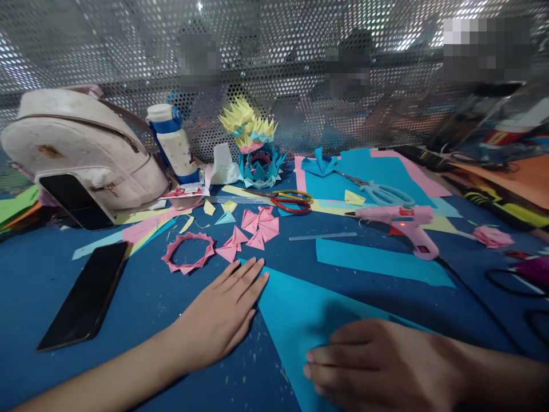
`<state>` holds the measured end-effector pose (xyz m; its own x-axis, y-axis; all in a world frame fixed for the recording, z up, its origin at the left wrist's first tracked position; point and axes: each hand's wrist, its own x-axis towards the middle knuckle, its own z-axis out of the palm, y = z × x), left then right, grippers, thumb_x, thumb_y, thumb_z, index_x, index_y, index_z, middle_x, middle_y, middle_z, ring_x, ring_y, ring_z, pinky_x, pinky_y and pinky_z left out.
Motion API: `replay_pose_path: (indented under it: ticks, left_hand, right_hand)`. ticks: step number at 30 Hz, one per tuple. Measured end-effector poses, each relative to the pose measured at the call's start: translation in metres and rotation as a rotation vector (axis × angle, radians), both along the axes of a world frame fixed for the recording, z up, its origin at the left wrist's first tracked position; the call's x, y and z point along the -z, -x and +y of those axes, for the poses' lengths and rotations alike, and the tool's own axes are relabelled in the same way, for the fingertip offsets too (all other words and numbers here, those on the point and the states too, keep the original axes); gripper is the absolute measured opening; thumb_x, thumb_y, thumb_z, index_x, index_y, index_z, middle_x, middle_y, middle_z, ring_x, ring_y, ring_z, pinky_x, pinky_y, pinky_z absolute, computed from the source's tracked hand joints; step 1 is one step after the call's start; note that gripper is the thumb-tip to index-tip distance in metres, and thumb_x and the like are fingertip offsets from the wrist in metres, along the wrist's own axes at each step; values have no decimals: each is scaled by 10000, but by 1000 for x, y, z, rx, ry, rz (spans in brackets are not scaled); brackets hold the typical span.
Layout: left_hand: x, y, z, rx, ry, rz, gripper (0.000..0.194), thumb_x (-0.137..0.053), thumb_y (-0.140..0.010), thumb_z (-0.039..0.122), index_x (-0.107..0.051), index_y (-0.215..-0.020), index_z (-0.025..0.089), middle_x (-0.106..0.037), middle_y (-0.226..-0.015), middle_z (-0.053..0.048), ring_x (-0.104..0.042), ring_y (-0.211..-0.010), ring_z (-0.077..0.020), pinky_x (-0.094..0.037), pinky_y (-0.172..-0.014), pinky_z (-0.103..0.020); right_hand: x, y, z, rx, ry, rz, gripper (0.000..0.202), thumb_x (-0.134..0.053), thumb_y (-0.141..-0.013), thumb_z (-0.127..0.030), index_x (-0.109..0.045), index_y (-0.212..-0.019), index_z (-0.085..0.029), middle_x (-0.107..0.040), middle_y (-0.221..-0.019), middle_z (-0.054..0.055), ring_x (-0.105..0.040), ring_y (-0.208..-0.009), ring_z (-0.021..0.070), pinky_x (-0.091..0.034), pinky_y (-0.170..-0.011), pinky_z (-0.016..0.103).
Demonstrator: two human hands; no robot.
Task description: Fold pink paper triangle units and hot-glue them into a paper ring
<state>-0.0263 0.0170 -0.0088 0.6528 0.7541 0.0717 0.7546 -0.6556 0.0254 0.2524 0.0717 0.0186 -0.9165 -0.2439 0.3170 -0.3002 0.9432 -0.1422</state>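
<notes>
A large sheet of blue paper [291, 309] lies on the table in front of me, with its pointed corner at the far left. My left hand [223, 312] rests flat, fingers stretched out, their tips touching that corner. Over the near right part of the sheet, my right hand [377, 363] has its fingers bent and held together on the paper; its thumb is hidden. Just beyond my left hand lie folded pink paper pieces [261, 227] and a pink folded-paper ring [187, 253].
A pink glue gun [398, 217], red-and-yellow-handled scissors [291, 201] and light-blue-handled scissors [381, 191] lie farther back. A blue strip [377, 260] is nearer. Phones [88, 297], a backpack [81, 149], a bottle [174, 143] and a folded-paper model [257, 154] are around.
</notes>
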Motion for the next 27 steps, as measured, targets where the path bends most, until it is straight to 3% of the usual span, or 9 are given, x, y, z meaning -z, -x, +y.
replay_pose_path:
  ticks: [16,27]
  left_hand:
    - [-3,-5,-2,-41,-48,55,534,-353,-996,199,-270,-1516,112,-250,-1596,-176,-294,-1460,-315,-339,-1112,-504]
    - [-5,-5,-4,-87,-85,111,503,-285,-1049,343,-297,-1520,166,-276,-1586,-180,-341,-1432,-346,-291,-1075,-528]
  right_hand:
    - [8,-2,-1,30,66,37,378,-349,-988,-118,-722,-1013,-64,-740,-1088,104,-689,-1011,179,-552,-665,281]
    - [22,-7,-6,66,147,57,399,-313,-1019,-152,-693,-1076,-44,-724,-1123,117,-674,-1010,177,-554,-641,305]
